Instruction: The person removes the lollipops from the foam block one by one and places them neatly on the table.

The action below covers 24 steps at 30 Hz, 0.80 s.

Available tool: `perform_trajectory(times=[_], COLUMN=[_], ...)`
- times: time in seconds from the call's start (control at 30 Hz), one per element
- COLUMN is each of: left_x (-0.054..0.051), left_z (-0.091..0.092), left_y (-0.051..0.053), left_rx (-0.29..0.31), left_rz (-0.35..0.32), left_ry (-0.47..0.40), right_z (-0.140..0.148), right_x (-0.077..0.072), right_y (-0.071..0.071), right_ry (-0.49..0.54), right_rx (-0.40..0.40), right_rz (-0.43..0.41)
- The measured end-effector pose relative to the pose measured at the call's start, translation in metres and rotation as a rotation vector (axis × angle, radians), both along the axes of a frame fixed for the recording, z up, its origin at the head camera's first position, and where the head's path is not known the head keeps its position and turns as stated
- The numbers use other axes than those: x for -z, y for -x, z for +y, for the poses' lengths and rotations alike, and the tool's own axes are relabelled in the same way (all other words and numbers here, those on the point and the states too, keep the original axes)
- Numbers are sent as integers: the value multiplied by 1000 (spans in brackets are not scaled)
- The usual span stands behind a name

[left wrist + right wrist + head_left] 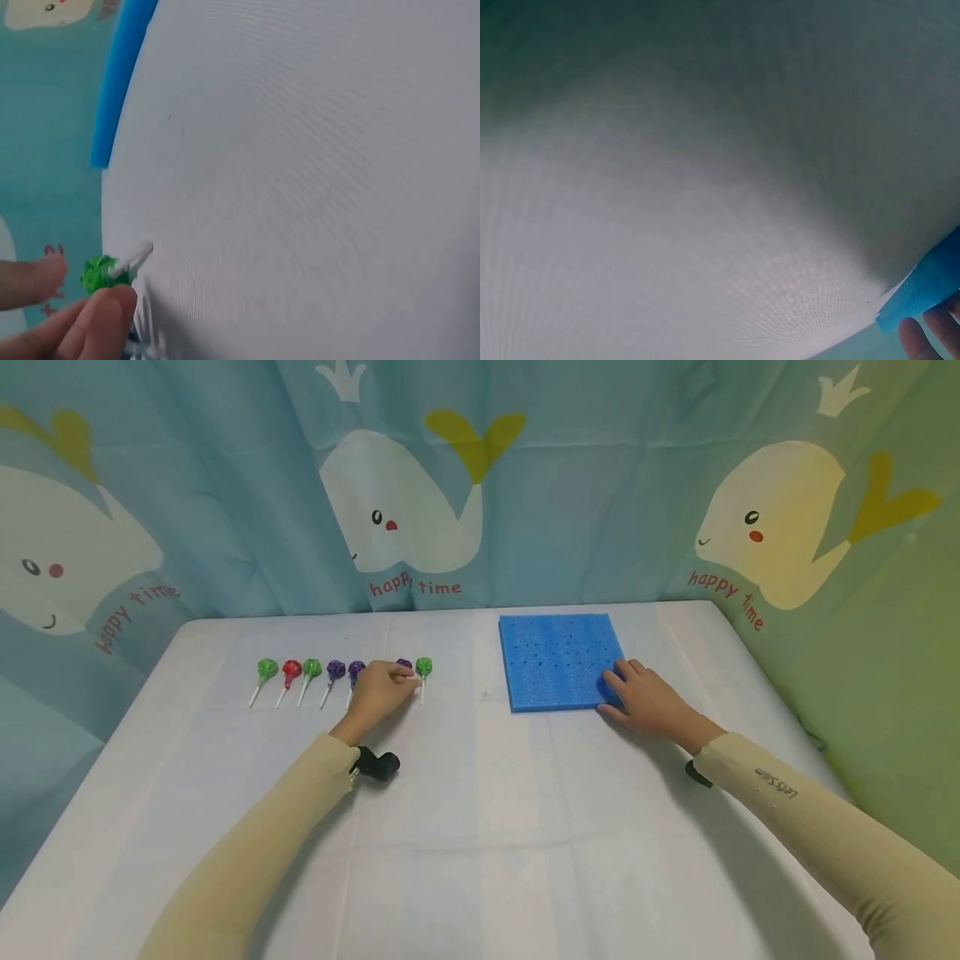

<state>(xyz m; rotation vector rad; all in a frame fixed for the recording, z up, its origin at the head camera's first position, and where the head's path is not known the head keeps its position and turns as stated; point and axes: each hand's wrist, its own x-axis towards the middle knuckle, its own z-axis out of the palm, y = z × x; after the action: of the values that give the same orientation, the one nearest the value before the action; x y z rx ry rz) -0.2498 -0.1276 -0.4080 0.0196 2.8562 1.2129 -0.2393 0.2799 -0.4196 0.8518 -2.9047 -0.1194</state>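
A row of wrapped lollipops lies on the white tabletop, and my left hand (381, 692) is over its right part. Closest to its fingertips is the green lollipop (424, 667) at the row's right end. In the left wrist view, that green lollipop (96, 274) shows beside the fingertips, the thumb standing apart from it. Partly behind the hand is a purple lollipop (404, 663). On the right, my right hand (648, 700) rests at the right edge of a blue foam board (555, 685) dotted with small holes. Its fingers touch that edge in the right wrist view.
Further left in the row lie a green lollipop (266, 669), a red lollipop (292, 670), another green one and purple ones, sticks pointing toward me. A curtain (585, 527) printed with whales hangs behind the table (480, 827).
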Motion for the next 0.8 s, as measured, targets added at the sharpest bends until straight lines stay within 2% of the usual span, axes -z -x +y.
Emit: perform_trajectory(times=[0.2,0.3,0.37,0.47,0.57,0.67,0.8], left_x=[0,-2,-3,-5,-7,-12,-19], left_z=[-18,-30,-39,-50,-57,-56,-47], left_y=[-4,-8,-12,-21,-30,-40,-52], left_rx=[29,49,62,88,113,130,155], left_rz=[-69,-83,-71,6,118,205,272], left_ry=[-193,-234,-226,-172,-70,102,313], right_z=[-1,-2,-2,-3,-2,-1,-4], right_x=[1,1,1,2,0,-6,-20], right_y=[1,2,2,4,4,0,-8], right_ry=[0,-1,-2,-6,-19,-41,-48], right_rx=[4,3,2,-1,3,17,69], right_rz=[-6,-9,-10,-11,-19,-48,-102])
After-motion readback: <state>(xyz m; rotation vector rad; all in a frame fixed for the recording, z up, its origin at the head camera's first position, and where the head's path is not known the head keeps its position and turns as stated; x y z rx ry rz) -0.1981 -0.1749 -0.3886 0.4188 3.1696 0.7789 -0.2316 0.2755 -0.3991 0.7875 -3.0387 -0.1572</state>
